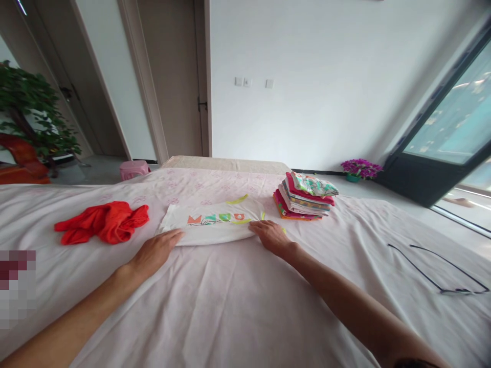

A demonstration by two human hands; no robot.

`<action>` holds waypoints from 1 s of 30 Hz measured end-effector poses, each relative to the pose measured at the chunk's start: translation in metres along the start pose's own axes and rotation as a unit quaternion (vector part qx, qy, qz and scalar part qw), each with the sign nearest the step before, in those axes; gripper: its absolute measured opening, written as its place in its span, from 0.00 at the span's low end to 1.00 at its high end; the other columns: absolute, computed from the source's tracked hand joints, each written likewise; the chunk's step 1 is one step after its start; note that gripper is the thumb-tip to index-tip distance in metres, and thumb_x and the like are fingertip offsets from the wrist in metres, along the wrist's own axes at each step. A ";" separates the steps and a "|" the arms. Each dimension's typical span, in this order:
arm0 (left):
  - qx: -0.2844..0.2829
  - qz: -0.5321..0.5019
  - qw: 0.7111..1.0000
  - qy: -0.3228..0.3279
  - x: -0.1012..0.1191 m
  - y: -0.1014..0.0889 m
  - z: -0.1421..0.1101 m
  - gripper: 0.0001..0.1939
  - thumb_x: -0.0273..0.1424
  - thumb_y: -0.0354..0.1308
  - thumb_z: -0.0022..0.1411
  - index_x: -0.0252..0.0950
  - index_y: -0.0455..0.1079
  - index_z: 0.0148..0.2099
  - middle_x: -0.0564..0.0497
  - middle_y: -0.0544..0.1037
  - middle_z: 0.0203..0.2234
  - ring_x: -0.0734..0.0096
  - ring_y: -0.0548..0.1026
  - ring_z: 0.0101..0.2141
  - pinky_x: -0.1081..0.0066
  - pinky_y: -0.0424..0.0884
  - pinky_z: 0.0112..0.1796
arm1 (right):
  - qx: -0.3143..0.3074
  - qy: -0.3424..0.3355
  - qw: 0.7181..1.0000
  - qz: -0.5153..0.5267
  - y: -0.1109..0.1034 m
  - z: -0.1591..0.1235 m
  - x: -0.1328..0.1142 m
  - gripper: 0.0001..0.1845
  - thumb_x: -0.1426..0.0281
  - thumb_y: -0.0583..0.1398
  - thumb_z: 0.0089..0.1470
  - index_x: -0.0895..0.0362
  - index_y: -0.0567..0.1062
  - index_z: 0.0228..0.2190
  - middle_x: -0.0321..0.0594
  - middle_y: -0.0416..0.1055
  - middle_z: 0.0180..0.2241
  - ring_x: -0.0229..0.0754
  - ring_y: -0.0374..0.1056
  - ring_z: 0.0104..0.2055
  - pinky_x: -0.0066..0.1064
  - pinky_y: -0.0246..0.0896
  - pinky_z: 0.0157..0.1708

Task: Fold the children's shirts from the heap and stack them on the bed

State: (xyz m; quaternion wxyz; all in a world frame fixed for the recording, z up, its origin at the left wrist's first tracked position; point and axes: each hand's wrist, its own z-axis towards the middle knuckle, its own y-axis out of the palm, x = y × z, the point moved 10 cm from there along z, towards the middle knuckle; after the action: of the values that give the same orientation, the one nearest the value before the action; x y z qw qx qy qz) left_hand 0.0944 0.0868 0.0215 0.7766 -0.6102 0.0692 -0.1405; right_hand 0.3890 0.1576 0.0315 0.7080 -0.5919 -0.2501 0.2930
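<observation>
I see white shirt (215, 232) lengthwise between left hand (159, 250) and right hand (271, 236), roughly along far edge of sheet (238, 306); both touching, can't tell whether gripping.

Right hand (271, 236) hides some white shirt (217, 231) — left edge crops leafy plant (32, 110).

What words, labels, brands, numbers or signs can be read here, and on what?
White garment: apparently "M" first; the other coloured characters can't be read with certainty.
Wall plates: any marking is too small to read.
Folded stack: no legible text.
</observation>
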 end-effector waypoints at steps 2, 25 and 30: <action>-0.001 0.003 1.000 0.003 0.001 -0.002 -0.009 0.30 0.18 0.40 0.59 0.33 0.72 0.58 0.44 0.74 0.56 0.65 0.74 0.54 0.64 0.69 0.56 | -0.003 -0.011 1.000 0.002 -0.006 -0.010 -0.005 0.23 0.78 0.50 0.62 0.54 0.73 0.54 0.43 0.71 0.57 0.46 0.68 0.56 0.39 0.59 0.57; -0.030 0.026 0.997 -0.070 0.026 0.042 0.031 0.31 0.48 0.42 0.69 0.40 0.57 0.69 0.40 0.55 0.68 0.50 0.53 0.67 0.48 0.50 0.62 | -0.012 0.012 1.000 -0.001 0.028 0.021 -0.005 0.32 0.56 0.46 0.68 0.61 0.57 0.65 0.53 0.51 0.67 0.51 0.47 0.69 0.47 0.45 0.65; -0.037 0.080 0.984 -0.154 -0.001 0.040 0.030 0.31 0.48 0.42 0.69 0.43 0.56 0.69 0.40 0.55 0.68 0.46 0.52 0.67 0.46 0.50 0.61 | 0.004 0.113 0.991 0.073 0.012 0.034 0.047 0.23 0.64 0.45 0.68 0.54 0.72 0.56 0.44 0.69 0.58 0.44 0.63 0.60 0.35 0.56 0.59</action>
State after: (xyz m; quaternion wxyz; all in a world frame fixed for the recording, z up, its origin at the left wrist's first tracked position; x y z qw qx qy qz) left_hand 0.1070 0.1238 -0.0094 0.7638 -0.6452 0.0026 0.0202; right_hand 0.3972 0.2160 0.0254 0.7112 -0.6347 -0.1236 0.2761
